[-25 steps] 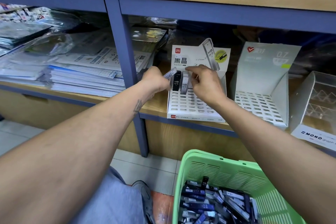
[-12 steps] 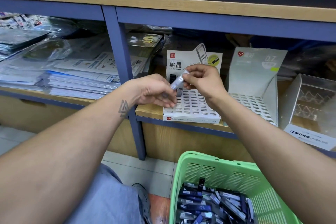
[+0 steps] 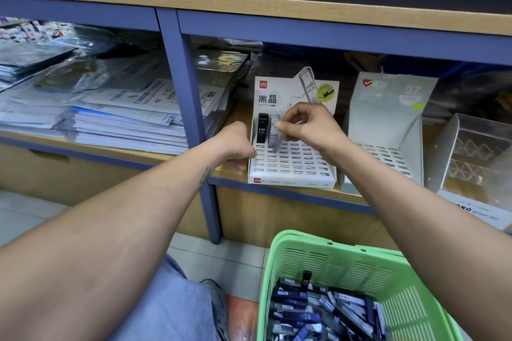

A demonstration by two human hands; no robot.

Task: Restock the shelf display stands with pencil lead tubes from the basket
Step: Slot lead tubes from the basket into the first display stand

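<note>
Pinching a grey tube [image 3: 278,139], right hand [image 3: 306,127] arched.

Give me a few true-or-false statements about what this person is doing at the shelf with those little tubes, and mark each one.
1. The green basket holds many lead tubes. True.
2. The white display stand is completely full. False: only a black tube and a grey tube stand in its back row, at the left; the other slots in view are empty.
3. The right hand pinches a tube over the stand. True.
4. The grey stand to the right is packed with tubes. False: its visible slots are empty.
5. The left hand is reaching into the basket. False: it is curled at the stand's left edge, up on the shelf.
</note>
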